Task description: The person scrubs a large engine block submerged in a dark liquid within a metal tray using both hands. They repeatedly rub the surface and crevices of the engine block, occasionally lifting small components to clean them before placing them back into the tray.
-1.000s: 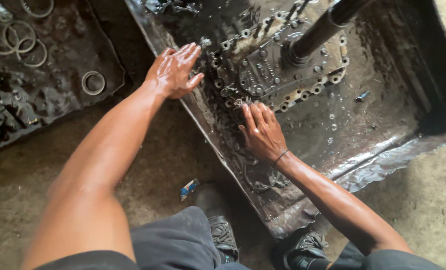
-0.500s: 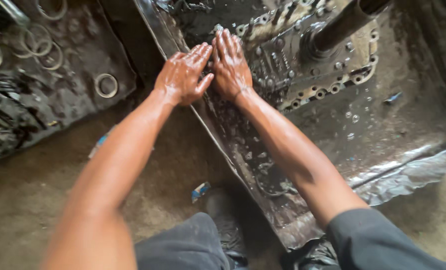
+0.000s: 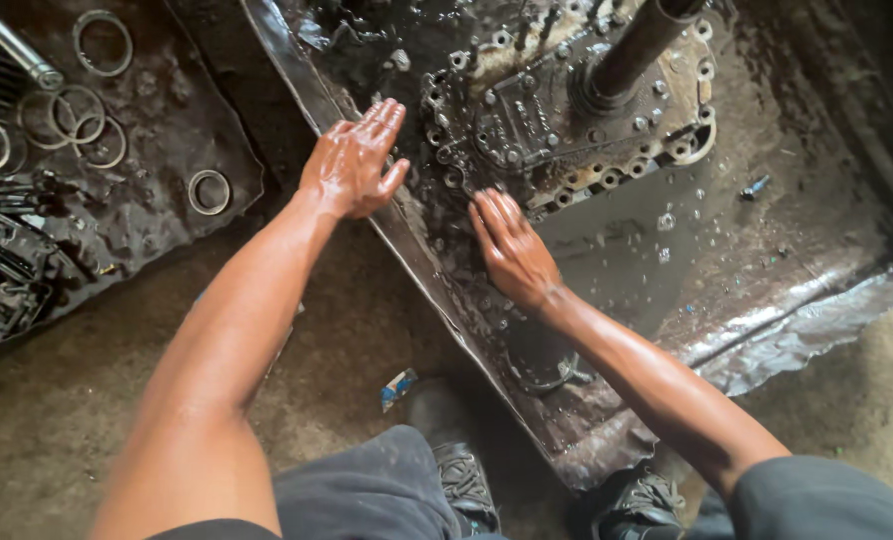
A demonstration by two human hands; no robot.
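My left hand (image 3: 355, 162) is wet and oily, fingers stretched flat, hovering over the near-left rim of a large dented metal tray (image 3: 787, 330). My right hand (image 3: 512, 248) lies palm down with fingers together in the dark oily liquid inside the tray. Just beyond both hands sits a greasy metal housing plate (image 3: 557, 120) with many bolt holes and a dark shaft (image 3: 639, 45) rising from it. Neither hand holds anything.
To the left, a second oily sheet (image 3: 167, 210) carries several metal rings (image 3: 209, 190), a gear, a pin and a heap of dark small parts (image 3: 7, 270). A small bolt (image 3: 755, 186) lies in the tray. Dirt floor and my shoes (image 3: 467, 480) are below.
My hands were pressed side by side at the tray's rim; now they have separated. The right hand slid down and right into the liquid, the left stayed near the rim.
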